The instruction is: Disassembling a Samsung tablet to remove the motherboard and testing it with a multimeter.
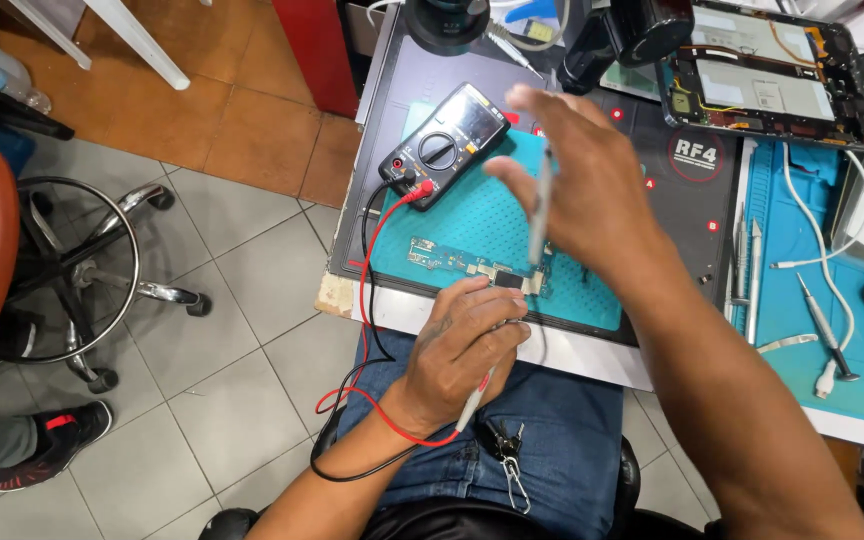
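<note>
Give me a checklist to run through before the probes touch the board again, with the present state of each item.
1. Red lead plugged into the multimeter: ok.
2. Black lead seated in the meter: cannot tell, the plugs are too small.
3. Left hand holds the red probe: ok.
4. Right hand holds a slim probe upright above the circuit board: ok, though blurred.
5. Board lies flat on the teal mat: ok.
6. Meter dial setting: cannot tell.

Left of the fingers we see grey floor tiles (242, 300), terracotta tiles (222, 110) beyond, a chrome-based stool (82, 270).
</note>
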